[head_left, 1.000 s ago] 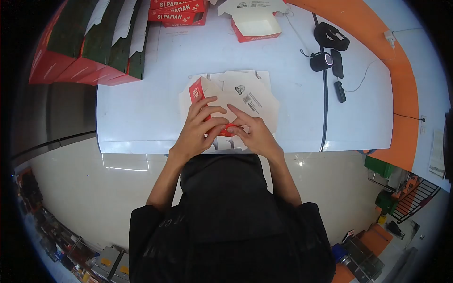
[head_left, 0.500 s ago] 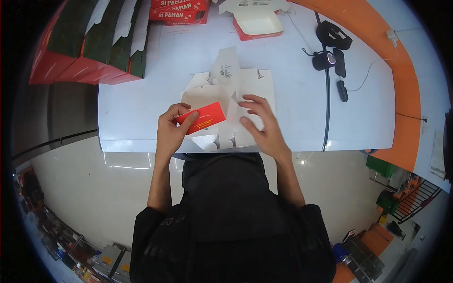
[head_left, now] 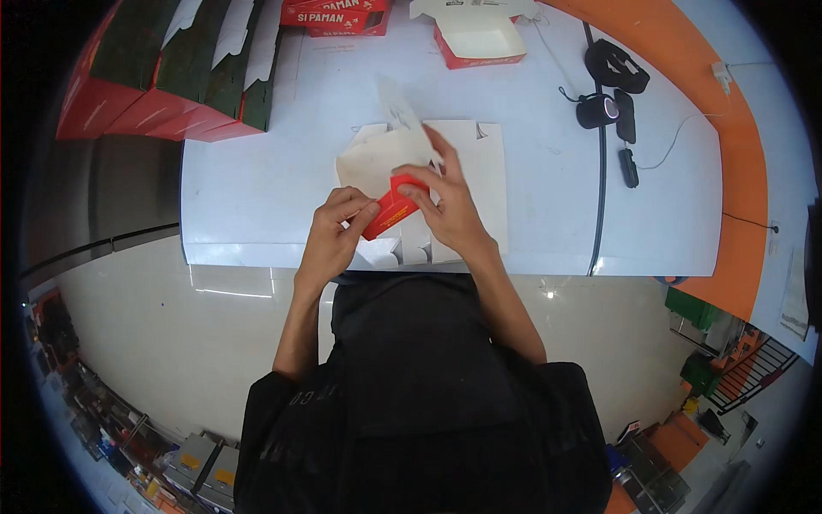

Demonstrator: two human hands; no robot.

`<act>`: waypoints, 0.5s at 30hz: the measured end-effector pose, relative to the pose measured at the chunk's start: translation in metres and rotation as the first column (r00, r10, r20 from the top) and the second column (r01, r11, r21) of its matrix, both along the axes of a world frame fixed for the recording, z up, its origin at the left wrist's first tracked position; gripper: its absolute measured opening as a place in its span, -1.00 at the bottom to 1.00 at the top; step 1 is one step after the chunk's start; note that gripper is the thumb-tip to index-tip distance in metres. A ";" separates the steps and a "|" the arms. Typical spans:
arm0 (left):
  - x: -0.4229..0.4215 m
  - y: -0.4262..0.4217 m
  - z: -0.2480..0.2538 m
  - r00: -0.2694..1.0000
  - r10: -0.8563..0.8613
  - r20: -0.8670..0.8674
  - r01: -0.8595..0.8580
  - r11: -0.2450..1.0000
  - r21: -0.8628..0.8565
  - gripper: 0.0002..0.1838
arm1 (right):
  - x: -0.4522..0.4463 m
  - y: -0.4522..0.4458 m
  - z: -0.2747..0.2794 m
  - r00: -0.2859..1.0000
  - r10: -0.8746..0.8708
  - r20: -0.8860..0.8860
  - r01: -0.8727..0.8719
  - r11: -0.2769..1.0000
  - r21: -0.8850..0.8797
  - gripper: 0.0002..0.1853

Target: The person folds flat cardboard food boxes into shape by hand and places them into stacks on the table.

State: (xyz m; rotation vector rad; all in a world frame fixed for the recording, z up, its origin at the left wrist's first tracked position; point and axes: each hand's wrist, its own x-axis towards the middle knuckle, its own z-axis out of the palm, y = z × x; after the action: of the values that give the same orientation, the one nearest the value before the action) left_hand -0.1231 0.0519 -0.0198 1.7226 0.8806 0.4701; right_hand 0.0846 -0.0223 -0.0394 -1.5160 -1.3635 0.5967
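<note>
A partly folded cardboard box (head_left: 368, 163), white inside and red outside, is between my hands near the table's front edge. My left hand (head_left: 334, 230) is closed on the left end of its red side panel, thumb against the red face. At the panel's right end, my right hand (head_left: 454, 206) pinches a red corner, with its upper fingers behind the cardboard. A white printed flap (head_left: 398, 111) stands up from the far side, smeared by motion. Flat white cardboard (head_left: 479, 171) with cut notches lies underneath; the hands hide part of it.
A folded red box (head_left: 479, 62) with a raised white lid stands at the back. Red printed boxes (head_left: 338, 17) are stacked beside it, and large red and green boxes (head_left: 171, 111) stand left. A round black device (head_left: 595, 111), cables and a black strap (head_left: 616, 67) lie right.
My right hand has moved in from beside the box and now grips the panel's right corner, which is bent. The white flap has tilted left. The view has shifted slightly.
</note>
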 end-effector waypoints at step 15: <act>0.037 -0.015 -0.001 0.994 0.109 0.001 -0.101 0.922 0.373 -0.87 | -0.025 -0.036 0.012 0.996 0.038 0.077 -0.019 0.972 -0.236 0.07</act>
State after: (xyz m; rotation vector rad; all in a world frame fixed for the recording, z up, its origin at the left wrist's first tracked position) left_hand -0.0856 0.0366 -0.0210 2.0338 0.9455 0.7312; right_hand 0.0596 -0.0586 -0.0276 -1.7279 -1.4170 0.7433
